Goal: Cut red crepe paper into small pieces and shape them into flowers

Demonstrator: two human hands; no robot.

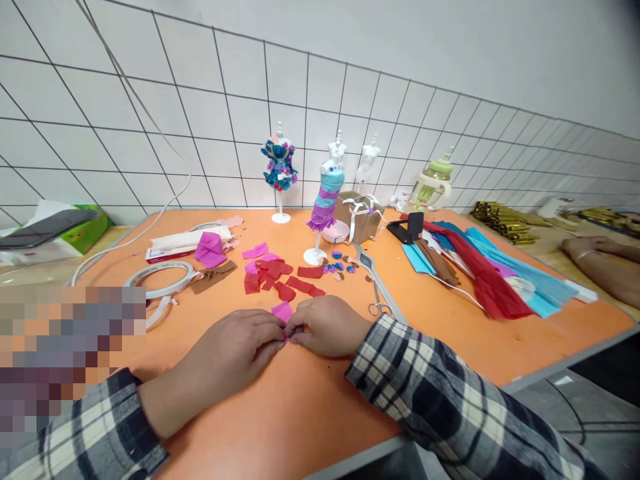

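Note:
Both of my hands meet low over the orange table, fingertips pinched together on a small piece of pink crepe paper [283, 311]. My left hand [237, 343] grips it from the left and my right hand [327, 327] from the right; part of the paper is hidden under the fingers. Just beyond lie red crepe paper pieces [267, 272] and a few pink ones [255, 251]. Behind them stands a small mannequin [331, 183] wrapped in blue and purple paper. To its left is another mannequin [280, 167] covered in teal ruffles.
A roll of white tape [161, 279] lies at left. Scissors [379, 308], long grey tweezers [367, 260], a pink bowl [335, 232] and a cardboard box [365, 223] are near the middle. Crepe strips [493, 280] and a phone stand [407, 229] lie at right. Another person's arm [607, 263] rests far right.

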